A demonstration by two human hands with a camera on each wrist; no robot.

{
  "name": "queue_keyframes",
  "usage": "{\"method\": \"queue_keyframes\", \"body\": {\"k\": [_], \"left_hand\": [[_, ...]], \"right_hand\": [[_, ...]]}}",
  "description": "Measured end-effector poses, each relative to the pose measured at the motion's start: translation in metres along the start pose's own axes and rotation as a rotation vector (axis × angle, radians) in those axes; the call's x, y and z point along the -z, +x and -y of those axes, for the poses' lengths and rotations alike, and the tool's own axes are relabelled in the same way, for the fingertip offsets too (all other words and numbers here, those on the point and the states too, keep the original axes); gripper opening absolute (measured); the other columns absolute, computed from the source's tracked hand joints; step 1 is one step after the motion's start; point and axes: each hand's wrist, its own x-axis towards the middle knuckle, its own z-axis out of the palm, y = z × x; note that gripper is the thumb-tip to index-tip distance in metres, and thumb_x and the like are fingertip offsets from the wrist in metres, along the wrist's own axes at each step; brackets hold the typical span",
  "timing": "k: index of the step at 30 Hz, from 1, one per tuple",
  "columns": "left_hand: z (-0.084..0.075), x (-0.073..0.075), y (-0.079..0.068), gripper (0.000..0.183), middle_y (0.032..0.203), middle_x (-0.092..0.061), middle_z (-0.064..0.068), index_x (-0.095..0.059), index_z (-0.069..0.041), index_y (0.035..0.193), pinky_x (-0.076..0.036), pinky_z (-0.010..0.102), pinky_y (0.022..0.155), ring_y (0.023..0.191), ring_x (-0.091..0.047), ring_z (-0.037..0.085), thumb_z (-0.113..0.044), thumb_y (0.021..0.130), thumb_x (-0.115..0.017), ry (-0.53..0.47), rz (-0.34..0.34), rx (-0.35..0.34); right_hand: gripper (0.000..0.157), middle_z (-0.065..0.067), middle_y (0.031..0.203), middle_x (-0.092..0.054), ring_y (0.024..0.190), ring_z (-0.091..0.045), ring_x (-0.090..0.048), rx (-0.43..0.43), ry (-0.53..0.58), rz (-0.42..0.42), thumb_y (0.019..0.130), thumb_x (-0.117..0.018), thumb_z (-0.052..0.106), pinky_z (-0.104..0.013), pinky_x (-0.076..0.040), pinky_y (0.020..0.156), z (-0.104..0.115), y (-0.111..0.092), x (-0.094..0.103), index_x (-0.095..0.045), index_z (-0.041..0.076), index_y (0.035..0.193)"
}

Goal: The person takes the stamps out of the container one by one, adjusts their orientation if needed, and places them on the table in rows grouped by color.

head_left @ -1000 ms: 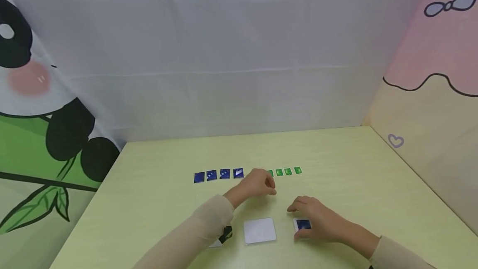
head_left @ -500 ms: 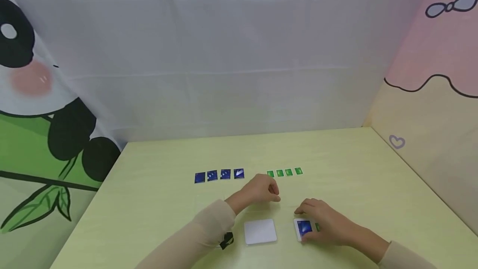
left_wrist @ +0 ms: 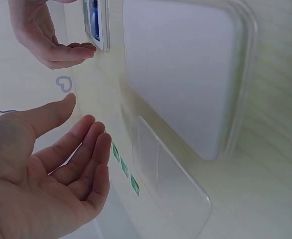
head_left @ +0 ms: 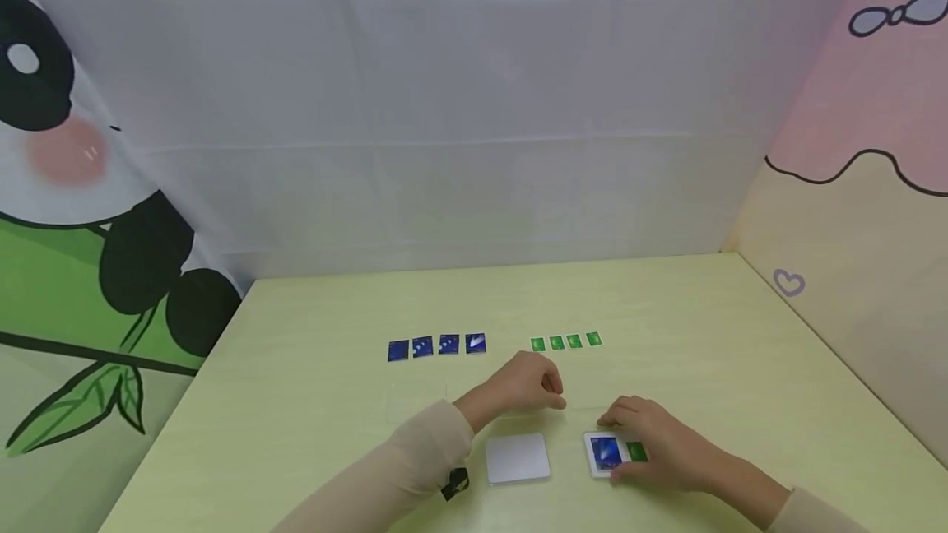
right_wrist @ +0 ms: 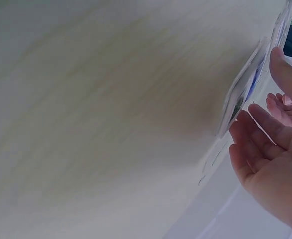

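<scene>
My left hand (head_left: 522, 385) hovers over the table with relaxed, slightly curved fingers and nothing between them. Below it, in the left wrist view, lies a clear plastic sheet (left_wrist: 171, 174). Nearer the front edge is a rounded, blank white card (head_left: 518, 459), which looks thick like a stack in a clear case. To its right rests a white card printed with a blue and a green picture (head_left: 606, 454). My right hand (head_left: 659, 447) arches over that card's right side, thumb at the near edge and fingers past the far edge, without gripping it.
Small blue picture squares (head_left: 448, 344) form a row at the back left of the table (head_left: 318, 401). A row of smaller green squares (head_left: 573, 341) lies right of them. Another clear sheet (head_left: 416, 403) shows faintly at left. A white cloth (head_left: 474, 146) hangs behind.
My right hand has slid right, uncovering more of the printed card, including its green picture. My left hand has drifted slightly right and nearer, exposing the whole green row.
</scene>
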Motion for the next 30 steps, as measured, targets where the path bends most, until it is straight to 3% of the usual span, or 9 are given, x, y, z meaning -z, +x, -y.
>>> {"method": "queue_keyframes", "body": {"k": [7,23,30], "left_hand": [[-0.004,-0.004,-0.001,0.012,0.077,-0.067,-0.003,-0.071,-0.010,0.084,-0.045,0.016,0.065,0.067,-0.053,0.004,-0.020,0.081,-0.076,0.012,0.022,0.001],[-0.009,-0.013,0.002,0.012,0.077,-0.067,-0.003,-0.070,-0.010,0.083,-0.044,0.015,0.064,0.067,-0.053,0.003,-0.021,0.082,-0.076,0.024,0.049,-0.046],[-0.015,-0.016,0.001,0.013,0.076,-0.066,-0.004,-0.071,-0.010,0.083,-0.044,0.015,0.064,0.066,-0.052,0.003,-0.021,0.081,-0.077,0.038,0.049,-0.053]], "right_hand": [[0.056,0.012,0.111,-0.061,0.101,-0.008,-0.055,-0.065,-0.013,0.021,0.075,-0.071,0.059,-0.040,-0.049,0.093,-0.003,-0.003,-0.001,-0.064,0.018,0.113],[0.057,0.012,0.108,-0.061,0.097,-0.006,-0.054,-0.071,-0.069,-0.005,0.074,-0.071,0.062,-0.037,-0.050,0.088,-0.011,-0.013,0.002,-0.065,0.019,0.111],[0.056,0.010,0.107,-0.062,0.097,-0.008,-0.057,-0.016,-0.080,-0.076,0.072,-0.075,0.057,-0.036,-0.052,0.087,-0.015,-0.019,0.001,-0.066,0.015,0.109]]}}
